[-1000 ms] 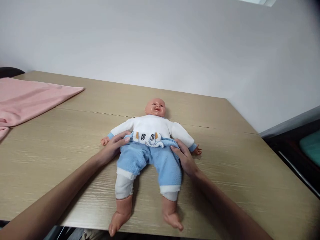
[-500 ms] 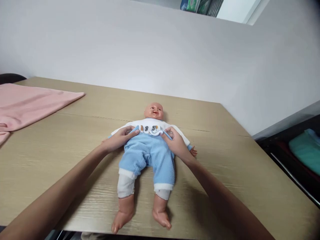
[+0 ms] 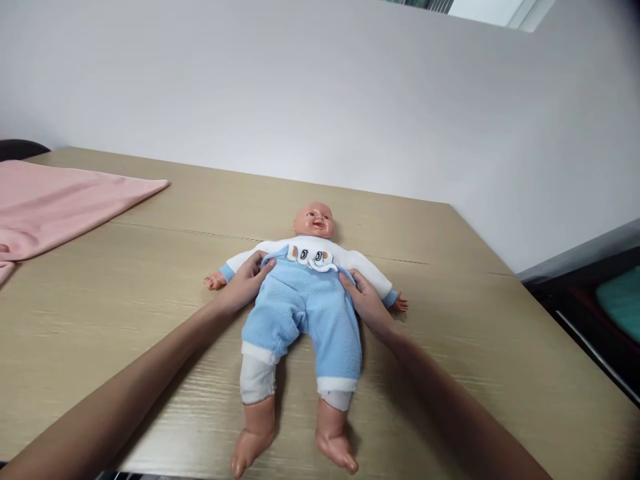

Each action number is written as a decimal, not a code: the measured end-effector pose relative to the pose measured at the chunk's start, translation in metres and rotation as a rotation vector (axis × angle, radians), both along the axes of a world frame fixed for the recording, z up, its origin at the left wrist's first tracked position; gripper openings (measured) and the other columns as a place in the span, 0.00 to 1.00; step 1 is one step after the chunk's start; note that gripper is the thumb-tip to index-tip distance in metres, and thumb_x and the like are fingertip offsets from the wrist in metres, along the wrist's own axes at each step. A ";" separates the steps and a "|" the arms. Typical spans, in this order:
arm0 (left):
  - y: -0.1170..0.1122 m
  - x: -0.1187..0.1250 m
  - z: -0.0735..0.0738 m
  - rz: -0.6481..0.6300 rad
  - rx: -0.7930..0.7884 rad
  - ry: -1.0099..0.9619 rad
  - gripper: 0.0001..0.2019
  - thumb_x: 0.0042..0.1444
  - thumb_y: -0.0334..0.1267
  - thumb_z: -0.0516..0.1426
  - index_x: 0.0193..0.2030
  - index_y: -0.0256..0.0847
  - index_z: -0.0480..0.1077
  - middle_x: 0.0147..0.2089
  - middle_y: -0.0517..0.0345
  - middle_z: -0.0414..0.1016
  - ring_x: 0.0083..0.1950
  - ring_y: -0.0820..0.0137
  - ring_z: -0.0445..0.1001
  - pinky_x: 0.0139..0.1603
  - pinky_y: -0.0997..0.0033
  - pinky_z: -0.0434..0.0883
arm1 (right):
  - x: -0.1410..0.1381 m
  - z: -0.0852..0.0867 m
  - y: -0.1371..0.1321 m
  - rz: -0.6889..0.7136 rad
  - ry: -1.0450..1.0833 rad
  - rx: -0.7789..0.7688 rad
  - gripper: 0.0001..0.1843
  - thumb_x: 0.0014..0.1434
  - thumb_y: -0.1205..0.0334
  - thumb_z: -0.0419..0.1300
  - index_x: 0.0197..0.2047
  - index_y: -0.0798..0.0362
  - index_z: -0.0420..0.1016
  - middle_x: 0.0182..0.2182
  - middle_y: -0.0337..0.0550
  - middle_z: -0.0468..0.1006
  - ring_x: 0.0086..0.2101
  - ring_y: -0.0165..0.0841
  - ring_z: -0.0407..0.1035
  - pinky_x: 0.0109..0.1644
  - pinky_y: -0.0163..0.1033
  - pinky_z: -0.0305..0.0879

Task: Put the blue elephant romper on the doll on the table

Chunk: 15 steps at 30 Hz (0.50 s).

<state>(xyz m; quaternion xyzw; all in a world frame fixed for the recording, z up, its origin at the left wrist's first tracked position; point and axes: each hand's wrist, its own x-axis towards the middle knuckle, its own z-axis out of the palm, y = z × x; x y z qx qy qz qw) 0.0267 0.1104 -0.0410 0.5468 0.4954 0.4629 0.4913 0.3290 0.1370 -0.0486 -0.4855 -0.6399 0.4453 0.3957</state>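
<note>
A baby doll point(image 3: 314, 221) lies on its back on the wooden table, feet toward me, arms spread. It wears a white long-sleeved top with blue cuffs and light blue pants point(image 3: 305, 303) with white hems. At the waist the pants carry a white patch with embroidered eyes, its lower edge curling. My left hand point(image 3: 253, 277) pinches the waistband at the left side, thumb on top and fingers partly hidden beneath. On the opposite side my right hand point(image 3: 364, 297) has its thumb and fingers closed on the waistband edge. White cloth covers the doll's knees under the hems; its feet are bare.
A pink cloth point(image 3: 75, 200) is spread over the table's point(image 3: 165, 347) left end. The wall point(image 3: 300, 93) rises behind the table. To the right, past the table edge, is a dark piece of furniture holding teal fabric point(image 3: 623, 303). A dark rounded chair back shows at far left.
Both hands have moved outward from the patch toward the sides of the waist, still on the waistband. The view has shifted slightly, and the doll's left-side hand now shows fully.
</note>
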 end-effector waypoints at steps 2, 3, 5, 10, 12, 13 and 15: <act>-0.002 -0.010 0.002 -0.088 0.068 0.152 0.20 0.70 0.60 0.57 0.51 0.44 0.71 0.48 0.56 0.78 0.50 0.59 0.75 0.55 0.61 0.72 | 0.011 0.007 -0.002 0.085 -0.063 -0.002 0.23 0.65 0.35 0.64 0.37 0.49 0.76 0.33 0.38 0.76 0.37 0.40 0.70 0.47 0.44 0.70; -0.005 -0.017 0.003 -0.130 0.101 0.231 0.19 0.70 0.59 0.57 0.50 0.44 0.72 0.49 0.54 0.78 0.53 0.56 0.75 0.59 0.59 0.71 | 0.016 0.010 -0.005 0.123 -0.105 -0.001 0.22 0.65 0.37 0.64 0.36 0.49 0.76 0.32 0.38 0.75 0.37 0.40 0.70 0.46 0.44 0.70; -0.011 -0.030 0.005 -0.190 0.146 0.344 0.18 0.69 0.57 0.58 0.50 0.44 0.74 0.52 0.52 0.79 0.58 0.52 0.73 0.65 0.57 0.68 | 0.026 0.013 -0.011 0.171 -0.162 -0.011 0.20 0.66 0.40 0.64 0.36 0.49 0.77 0.34 0.40 0.77 0.38 0.42 0.71 0.48 0.47 0.70; -0.020 -0.031 0.006 -0.139 0.024 0.185 0.19 0.67 0.58 0.61 0.52 0.45 0.74 0.50 0.54 0.81 0.54 0.55 0.76 0.58 0.58 0.73 | 0.020 -0.003 -0.020 0.102 0.122 -0.170 0.25 0.62 0.33 0.67 0.46 0.46 0.78 0.42 0.43 0.83 0.45 0.45 0.77 0.56 0.52 0.75; -0.022 -0.019 0.006 -0.056 -0.099 -0.031 0.22 0.65 0.60 0.62 0.55 0.46 0.73 0.46 0.55 0.82 0.48 0.57 0.79 0.49 0.59 0.76 | 0.010 -0.009 -0.021 0.051 0.278 -0.242 0.29 0.59 0.30 0.69 0.48 0.45 0.77 0.41 0.43 0.83 0.44 0.44 0.78 0.52 0.50 0.78; -0.023 -0.012 0.006 -0.018 -0.147 -0.117 0.24 0.64 0.61 0.62 0.56 0.45 0.73 0.44 0.54 0.82 0.46 0.57 0.81 0.46 0.59 0.77 | 0.004 -0.011 -0.022 0.033 0.329 -0.265 0.30 0.58 0.30 0.69 0.50 0.45 0.76 0.41 0.42 0.84 0.44 0.44 0.79 0.51 0.49 0.79; -0.023 -0.002 0.007 0.023 -0.185 -0.191 0.27 0.62 0.63 0.62 0.55 0.44 0.75 0.40 0.52 0.83 0.42 0.55 0.82 0.42 0.58 0.78 | -0.004 -0.011 -0.023 0.019 0.366 -0.280 0.33 0.58 0.30 0.69 0.55 0.43 0.74 0.43 0.43 0.85 0.47 0.45 0.80 0.51 0.49 0.79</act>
